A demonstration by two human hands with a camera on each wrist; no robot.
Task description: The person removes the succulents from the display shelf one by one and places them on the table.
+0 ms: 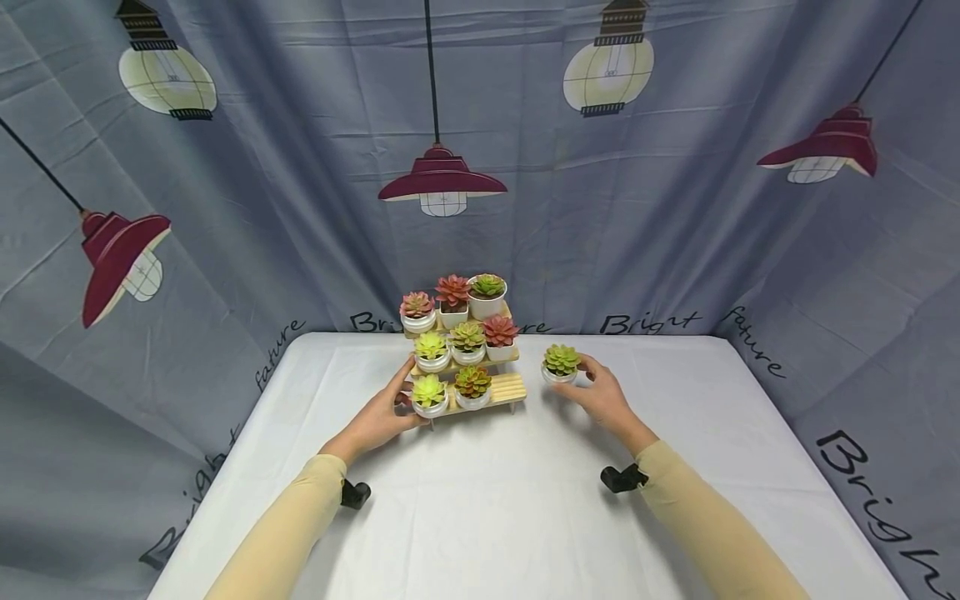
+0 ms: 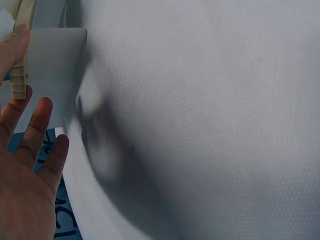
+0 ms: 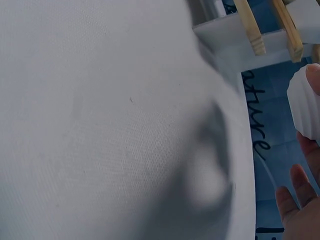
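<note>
A wooden three-tier stand (image 1: 508, 387) holds several small potted succulents in white pots. At its left end my left hand (image 1: 378, 425) grips the lowest shelf. The left wrist view shows the thumb on the wooden shelf end (image 2: 19, 82), with a finger against its edge and the other fingers spread. To the right of the stand, my right hand (image 1: 606, 402) holds a green succulent (image 1: 562, 361) in a white pot, thumb and fingers around it. In the right wrist view that ribbed pot (image 3: 303, 107) sits between thumb and finger. The lowest shelf's right part is bare.
The stand is near the back edge of a table with a white cloth (image 1: 487, 517). Behind it hangs a blue-grey curtain (image 1: 525, 233) printed with lamps and lettering. Red and green succulents (image 1: 452, 290) fill the upper tiers. Black wrist mounts (image 1: 624, 478) stick out from both sleeves.
</note>
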